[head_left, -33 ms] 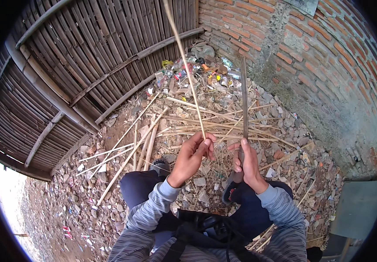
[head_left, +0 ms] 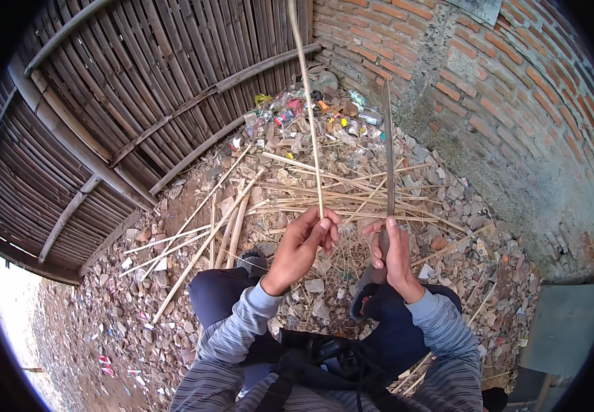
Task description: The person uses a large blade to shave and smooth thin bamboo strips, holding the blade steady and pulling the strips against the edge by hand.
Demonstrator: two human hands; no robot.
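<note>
My left hand (head_left: 301, 242) is closed around the lower end of a long, thin bamboo strip (head_left: 312, 130), which rises almost upright past the top edge of the view. Opposite it, my right hand (head_left: 393, 259) grips a machete (head_left: 389, 154) by its handle, mostly hidden in my fingers. The dark, narrow blade points up and away from me. Strip and blade stand apart, roughly side by side. Beneath both hands, thin shavings (head_left: 343, 264) lie between my feet.
Several split bamboo strips (head_left: 207, 240) lie across the stony ground (head_left: 125, 323). A bamboo fence (head_left: 166, 75) bounds the left, and a brick wall (head_left: 496, 89) the right. Litter (head_left: 324, 110) is heaped in the far corner. A grey panel (head_left: 561, 326) stands at lower right.
The bamboo strip's upper part has swung to the right, closer to upright. The machete has shifted slightly right and its tip is a little higher. Both hands keep their grips.
</note>
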